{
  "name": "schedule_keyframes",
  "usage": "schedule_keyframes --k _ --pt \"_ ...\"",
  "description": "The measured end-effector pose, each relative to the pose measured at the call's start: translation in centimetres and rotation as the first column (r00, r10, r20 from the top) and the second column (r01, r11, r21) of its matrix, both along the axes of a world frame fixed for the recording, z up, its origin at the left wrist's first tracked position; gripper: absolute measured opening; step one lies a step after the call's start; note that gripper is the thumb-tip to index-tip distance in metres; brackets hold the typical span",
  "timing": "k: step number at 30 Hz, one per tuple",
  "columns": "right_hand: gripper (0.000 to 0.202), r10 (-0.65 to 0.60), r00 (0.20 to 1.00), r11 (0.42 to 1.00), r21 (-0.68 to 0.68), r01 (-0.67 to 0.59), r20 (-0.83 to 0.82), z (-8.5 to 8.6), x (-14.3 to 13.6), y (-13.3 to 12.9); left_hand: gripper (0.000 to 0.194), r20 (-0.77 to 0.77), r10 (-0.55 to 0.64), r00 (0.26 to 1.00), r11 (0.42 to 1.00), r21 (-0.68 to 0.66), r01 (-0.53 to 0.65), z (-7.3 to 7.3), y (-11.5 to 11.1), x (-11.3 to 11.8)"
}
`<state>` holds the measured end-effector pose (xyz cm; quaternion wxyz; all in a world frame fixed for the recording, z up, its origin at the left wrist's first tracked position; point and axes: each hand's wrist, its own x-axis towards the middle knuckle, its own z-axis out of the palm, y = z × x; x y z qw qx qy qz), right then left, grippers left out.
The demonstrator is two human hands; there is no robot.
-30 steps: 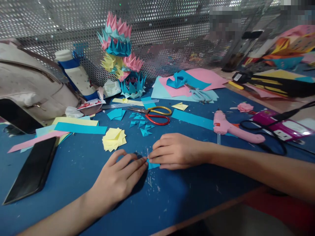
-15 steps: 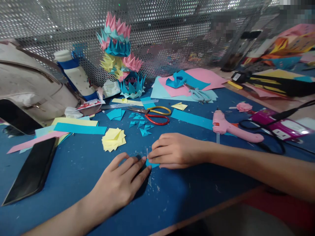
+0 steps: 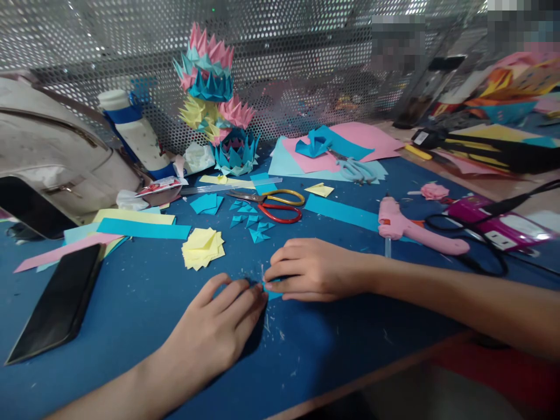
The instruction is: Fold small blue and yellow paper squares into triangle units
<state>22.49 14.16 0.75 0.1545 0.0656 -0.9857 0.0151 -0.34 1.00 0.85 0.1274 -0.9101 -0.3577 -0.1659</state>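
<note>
A small blue piece of paper (image 3: pixel 273 294) lies on the table under my fingertips, mostly covered by them. My left hand (image 3: pixel 219 321) comes in from the lower left, its fingers drawn together at the paper's left edge. From the right, my right hand (image 3: pixel 312 269) presses its bent fingers onto the same paper. Just beyond my hands are several small folded blue triangles (image 3: pixel 258 235) and a stack of yellow paper squares (image 3: pixel 203 249). Scissors (image 3: pixel 280 204) with one yellow and one red handle lie behind the triangles.
A pink glue gun (image 3: pixel 406 230) lies at right, its cord near a purple power strip (image 3: pixel 499 224). Paper strips (image 3: pixel 144 228) and a dark phone (image 3: pixel 56 303) are at left. A folded-paper tower (image 3: pixel 210 81) and a bottle (image 3: pixel 135 134) stand at the back.
My left thumb and fingers have drawn closer together at the blue paper's left edge. My right hand has barely moved.
</note>
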Motion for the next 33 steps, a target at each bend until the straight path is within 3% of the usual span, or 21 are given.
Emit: schedule_keyframes --k 8,13,16,22,25,27,30,33 --pt "0.025 -0.056 0.998 0.998 -0.024 0.055 -0.034 -0.3 -0.3 -0.5 0.04 -0.125 0.105 0.987 0.991 0.101 -0.092 -0.7 -2.1 1.1" --pt "0.03 -0.117 0.993 0.993 -0.031 0.116 -0.033 -0.7 -0.8 -1.2 0.04 -0.122 0.145 0.982 0.989 0.042 -0.141 -0.2 -2.4 1.0" --pt "0.024 -0.154 0.988 0.988 0.002 0.154 -0.015 0.3 -1.0 -1.8 0.036 -0.095 0.166 0.982 0.985 -0.02 -0.169 0.0 -2.2 0.8" --pt "0.011 -0.243 0.95 0.97 0.033 0.242 0.198 3.1 0.0 -2.5 0.033 -0.062 0.132 0.989 0.99 -0.042 -0.135 0.2 -2.1 0.5" --pt "0.016 -0.265 0.949 0.964 0.011 0.267 0.173 2.3 0.3 -2.2 0.031 0.016 0.133 0.991 0.983 -0.128 -0.13 0.1 -1.1 0.6" --pt "0.028 -0.291 0.954 0.956 -0.001 0.292 0.07 1.2 0.0 -1.7 0.024 0.109 0.165 0.98 0.957 -0.258 -0.132 -0.1 -0.1 0.6" --pt "0.046 -0.293 0.953 0.955 -0.032 0.296 0.073 -0.3 -0.6 -1.2 0.019 0.171 0.198 0.965 0.931 -0.341 -0.13 -0.5 1.4 0.5" --pt "0.043 -0.295 0.952 0.953 -0.042 0.299 0.083 -0.8 -1.0 -1.0 0.017 0.242 0.246 0.939 0.901 -0.415 -0.129 -0.8 2.4 0.5"
